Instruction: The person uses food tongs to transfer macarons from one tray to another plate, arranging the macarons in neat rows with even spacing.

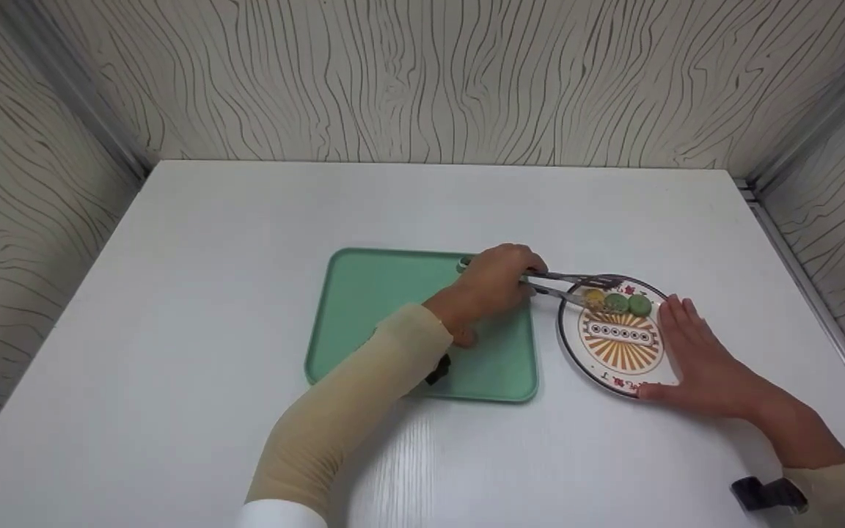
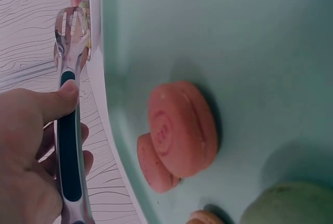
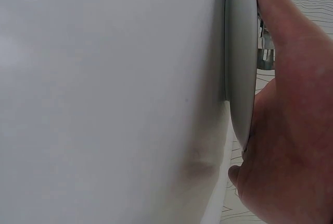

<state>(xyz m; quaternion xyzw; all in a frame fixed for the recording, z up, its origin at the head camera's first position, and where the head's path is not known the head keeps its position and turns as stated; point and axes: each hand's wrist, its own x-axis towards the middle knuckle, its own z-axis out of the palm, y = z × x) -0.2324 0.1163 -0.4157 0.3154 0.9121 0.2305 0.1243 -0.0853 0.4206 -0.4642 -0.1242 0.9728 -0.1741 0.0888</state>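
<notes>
In the head view, the left hand [image 1: 492,279], mid-frame, grips a pair of tongs [image 1: 556,293] whose long axis runs right and slightly down over the plate [image 1: 582,359] at the right. The tong arms stand apart, their tips at the yellow macaron [image 1: 594,297]; I cannot tell whether they pinch it. It lies right of the left fingers, at the left end of a short row with two green macarons [image 1: 639,305]. The left forearm slants up from the bottom of the frame across the tray [image 1: 349,315]. The right hand [image 1: 708,374] lies with straight, spread fingers against the plate's right rim, thumb at the lower edge.

In the left wrist view, the thumb presses the dark handle at the left, other fingers curled behind; two pink macarons [image 2: 179,130] lie on the tray mid-frame.

In the right wrist view, the right hand rests against the edge-on plate, at the right of the frame
</notes>
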